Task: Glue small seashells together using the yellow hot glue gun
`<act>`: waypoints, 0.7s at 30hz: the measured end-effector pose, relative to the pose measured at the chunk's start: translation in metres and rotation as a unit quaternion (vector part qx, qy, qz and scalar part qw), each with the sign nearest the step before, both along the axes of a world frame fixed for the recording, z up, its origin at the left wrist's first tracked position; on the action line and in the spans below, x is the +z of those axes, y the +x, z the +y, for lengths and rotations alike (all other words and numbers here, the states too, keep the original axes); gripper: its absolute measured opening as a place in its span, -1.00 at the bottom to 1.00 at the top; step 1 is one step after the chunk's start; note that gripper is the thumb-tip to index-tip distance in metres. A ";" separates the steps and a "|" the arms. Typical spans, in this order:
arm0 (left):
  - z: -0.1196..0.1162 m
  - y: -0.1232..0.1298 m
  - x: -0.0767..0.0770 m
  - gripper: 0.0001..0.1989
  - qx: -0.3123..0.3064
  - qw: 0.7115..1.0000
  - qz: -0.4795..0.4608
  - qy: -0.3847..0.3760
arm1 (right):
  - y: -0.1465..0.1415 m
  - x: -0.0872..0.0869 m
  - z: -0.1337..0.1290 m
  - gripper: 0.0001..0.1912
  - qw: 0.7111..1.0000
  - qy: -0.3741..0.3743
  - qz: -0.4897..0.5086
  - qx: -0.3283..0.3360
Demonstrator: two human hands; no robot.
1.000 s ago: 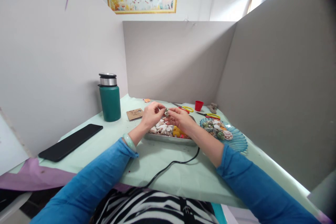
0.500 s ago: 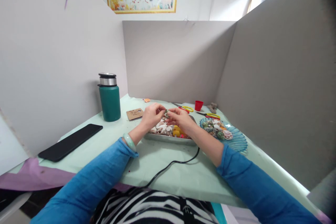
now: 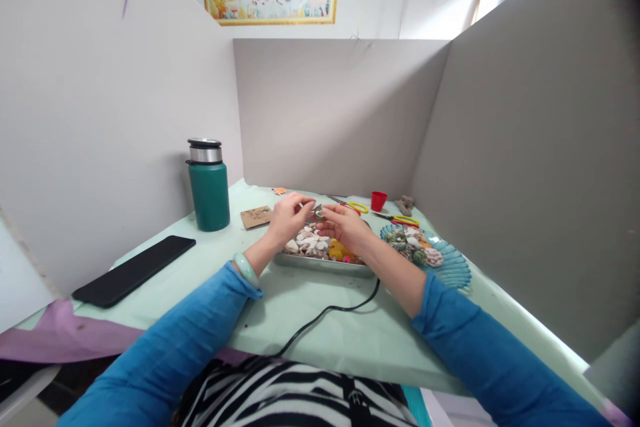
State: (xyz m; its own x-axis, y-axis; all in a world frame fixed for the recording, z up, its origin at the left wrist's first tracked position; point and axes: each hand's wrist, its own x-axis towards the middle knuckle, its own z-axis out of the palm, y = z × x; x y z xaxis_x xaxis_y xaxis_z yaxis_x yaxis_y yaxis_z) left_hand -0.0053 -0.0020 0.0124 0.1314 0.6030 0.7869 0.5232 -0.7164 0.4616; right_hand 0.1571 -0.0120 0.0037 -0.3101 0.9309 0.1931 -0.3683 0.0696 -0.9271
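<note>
Above the far part of a metal tray my two hands meet, fingertips close together. Between them is a small greenish-white piece, perhaps a shell, too small to name surely. My right hand is closed on it with thumb and fingertips. On its other side, my left hand is pinched; whatever its fingertips grip is too small to make out. White shells and yellow pieces lie in the tray below, partly hidden by my hands.
A blue glass dish of shells stands right of the tray. Two pairs of scissors and a red cup lie behind. On the left are a green bottle, a black phone and brown card. A black cable crosses the front.
The fingertips of both hands have shifted slightly, and the small piece between them has turned a little. My left fingers sit slightly higher. Everything else stays put.
</note>
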 end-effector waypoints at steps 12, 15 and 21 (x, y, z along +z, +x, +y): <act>0.002 0.003 -0.005 -0.58 -0.088 0.986 -0.029 -0.139 | -0.001 0.002 -0.003 -0.97 0.998 -0.031 0.041 0.027; 0.001 0.004 -0.005 -0.57 -0.112 0.979 -0.041 -0.164 | -0.005 0.004 -0.007 -0.98 0.999 -0.032 0.030 0.026; 0.004 0.001 -0.005 -0.59 -0.101 0.982 -0.039 -0.157 | -0.007 0.006 -0.011 -0.86 0.992 0.028 -0.083 -0.094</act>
